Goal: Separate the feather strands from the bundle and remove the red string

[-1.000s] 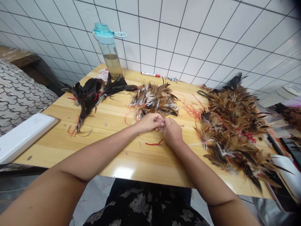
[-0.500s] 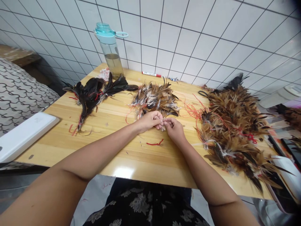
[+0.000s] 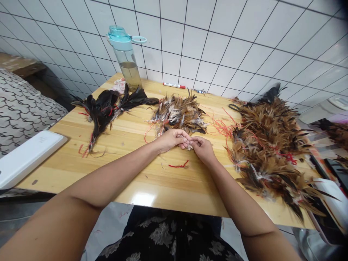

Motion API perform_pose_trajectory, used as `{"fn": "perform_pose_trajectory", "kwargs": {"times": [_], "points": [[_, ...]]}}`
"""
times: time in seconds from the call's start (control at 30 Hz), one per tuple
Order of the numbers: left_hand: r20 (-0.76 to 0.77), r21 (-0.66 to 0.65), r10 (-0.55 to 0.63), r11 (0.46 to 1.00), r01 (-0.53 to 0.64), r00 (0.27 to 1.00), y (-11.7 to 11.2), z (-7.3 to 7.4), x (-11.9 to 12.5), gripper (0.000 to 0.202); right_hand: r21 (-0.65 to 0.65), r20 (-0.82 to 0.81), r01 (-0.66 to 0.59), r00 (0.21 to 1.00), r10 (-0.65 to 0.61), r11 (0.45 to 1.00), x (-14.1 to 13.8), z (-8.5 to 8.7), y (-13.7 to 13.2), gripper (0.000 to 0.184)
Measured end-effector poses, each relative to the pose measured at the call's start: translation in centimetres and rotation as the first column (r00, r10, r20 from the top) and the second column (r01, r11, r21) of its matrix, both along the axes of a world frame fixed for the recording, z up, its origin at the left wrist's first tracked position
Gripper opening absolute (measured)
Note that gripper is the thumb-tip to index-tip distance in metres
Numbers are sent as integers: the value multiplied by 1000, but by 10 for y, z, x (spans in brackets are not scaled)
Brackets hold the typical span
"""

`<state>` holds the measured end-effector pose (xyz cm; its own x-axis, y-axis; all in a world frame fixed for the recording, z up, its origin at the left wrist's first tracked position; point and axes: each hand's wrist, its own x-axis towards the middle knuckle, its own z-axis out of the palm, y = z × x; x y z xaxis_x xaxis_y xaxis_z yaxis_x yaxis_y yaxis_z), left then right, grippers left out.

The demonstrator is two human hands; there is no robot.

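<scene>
My left hand (image 3: 173, 139) and my right hand (image 3: 203, 149) meet fingertip to fingertip over the middle of the wooden table (image 3: 130, 181). Both are closed in a pinch on something small and pale between them, too small to name. Just behind them lies a middle heap of mixed brown feathers (image 3: 179, 114) with red threads. A short red thread (image 3: 178, 165) lies on the table right below my hands.
A bundle of black feathers (image 3: 107, 106) lies at the left, a large pile of brown feathers (image 3: 269, 145) at the right. A water bottle (image 3: 126, 59) and a red marker (image 3: 174, 86) stand by the tiled wall. A white flat object (image 3: 27, 156) overhangs the left edge.
My right hand has turned and its fingers have loosened slightly, staying against my left hand's fingertips. Both hands stay in the same spot.
</scene>
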<state>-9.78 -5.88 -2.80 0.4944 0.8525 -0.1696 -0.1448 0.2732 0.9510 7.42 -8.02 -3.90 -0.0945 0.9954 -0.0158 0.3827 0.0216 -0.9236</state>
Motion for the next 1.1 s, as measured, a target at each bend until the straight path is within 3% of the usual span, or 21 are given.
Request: {"fn": "perform_pose_trajectory", "kwargs": {"times": [0.23,0.57,0.77,0.9,1.1], "points": [[39,-54,-12,998,14,999,0,-2,-3,22,-6,-28,8,1000,-8,1000,3,-3,4,11],[12,-34,-14,999,14,1000,-3,5,0,19,-6,100,-1,995,1,1000,2,0,1,16],[-163,150,10,989,14,987,-3,4,2,18,68,228,-38,973,22,997,2,-2,1,16],[-287,386,80,922,38,955,-3,1,3,22,101,267,-35,964,6,994,3,-6,2,16],[-452,690,314,717,103,835,-7,-1,3,16,119,293,-49,956,12,992,2,-4,0,13]]}}
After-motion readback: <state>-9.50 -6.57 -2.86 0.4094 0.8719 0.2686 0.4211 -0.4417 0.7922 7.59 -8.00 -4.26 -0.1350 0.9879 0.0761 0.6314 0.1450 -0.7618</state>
